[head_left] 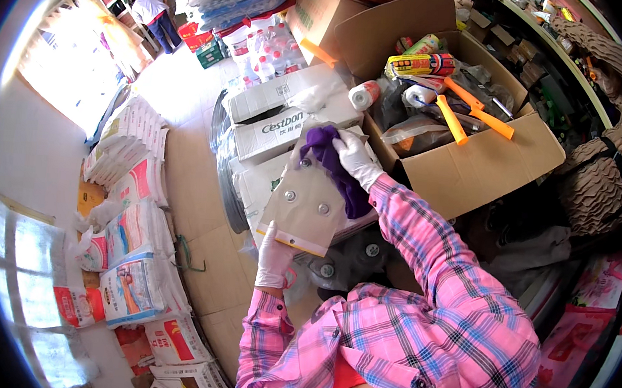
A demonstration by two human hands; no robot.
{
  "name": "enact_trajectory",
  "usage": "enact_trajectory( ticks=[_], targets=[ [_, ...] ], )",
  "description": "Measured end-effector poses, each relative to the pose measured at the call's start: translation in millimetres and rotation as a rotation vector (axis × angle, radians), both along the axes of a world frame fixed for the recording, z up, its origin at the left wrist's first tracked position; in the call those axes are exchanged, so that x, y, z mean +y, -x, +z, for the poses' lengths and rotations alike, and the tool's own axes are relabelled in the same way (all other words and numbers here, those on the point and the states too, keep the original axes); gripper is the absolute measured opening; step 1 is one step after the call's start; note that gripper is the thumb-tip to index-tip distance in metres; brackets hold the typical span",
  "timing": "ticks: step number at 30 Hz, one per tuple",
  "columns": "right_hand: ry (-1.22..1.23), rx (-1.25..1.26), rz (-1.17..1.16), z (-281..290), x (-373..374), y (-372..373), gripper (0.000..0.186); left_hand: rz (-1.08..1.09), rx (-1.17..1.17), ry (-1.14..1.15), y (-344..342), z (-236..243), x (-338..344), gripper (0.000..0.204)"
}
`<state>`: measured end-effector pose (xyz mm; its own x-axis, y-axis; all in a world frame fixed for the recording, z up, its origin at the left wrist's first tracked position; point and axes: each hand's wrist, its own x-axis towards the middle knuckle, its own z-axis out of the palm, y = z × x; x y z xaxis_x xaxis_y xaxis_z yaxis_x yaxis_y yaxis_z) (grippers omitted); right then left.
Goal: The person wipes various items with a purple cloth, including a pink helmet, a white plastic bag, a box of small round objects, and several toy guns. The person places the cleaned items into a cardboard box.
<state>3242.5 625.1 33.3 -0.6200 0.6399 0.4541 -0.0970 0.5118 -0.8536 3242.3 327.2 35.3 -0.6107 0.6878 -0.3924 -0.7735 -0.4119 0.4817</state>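
Note:
My left hand [275, 258], in a white glove, grips the lower left edge of a flat, translucent plastic packet [302, 218]. Three round metal pieces show on the packet, and a thin yellow strip runs along its lower edge. Bunched purple cloth [338, 168] is pressed against the packet's upper right side by my white-gloved right hand [357, 158], its fingers closed on the cloth. Beneath the packet lie white cardboard cartons [261, 138], some covered with clear film. Part of my left fingers is hidden behind the packet.
An open cardboard box [472, 162] with orange-handled paint rollers [452, 120] stands to the right. Coiled grey wire [232, 201] lies left of the cartons. Stacked packages [135, 232] line the left wall. Bottled water [272, 51] and a person [151, 8] are farther back.

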Motion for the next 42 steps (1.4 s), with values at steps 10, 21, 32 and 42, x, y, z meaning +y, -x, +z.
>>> enact_trajectory(
  ticks=[10, 21, 32, 42],
  targets=[
    [1.097, 0.454, 0.285, 19, 90, -91, 0.042, 0.178, 0.382, 0.221, 23, 68, -35, 0.031],
    [-0.691, -0.795, -0.537, -32, -41, 25, 0.057, 0.717, 0.430, 0.336, 36, 122, -170, 0.031],
    [-0.836, -0.327, 0.637, -15, -191, -56, 0.046, 0.776, 0.395, 0.294, 53, 115, -153, 0.032],
    [-0.639, -0.725, -0.255, -26, 15, -124, 0.041, 0.585, 0.706, 0.916, 51, 91, -150, 0.031]
  ],
)
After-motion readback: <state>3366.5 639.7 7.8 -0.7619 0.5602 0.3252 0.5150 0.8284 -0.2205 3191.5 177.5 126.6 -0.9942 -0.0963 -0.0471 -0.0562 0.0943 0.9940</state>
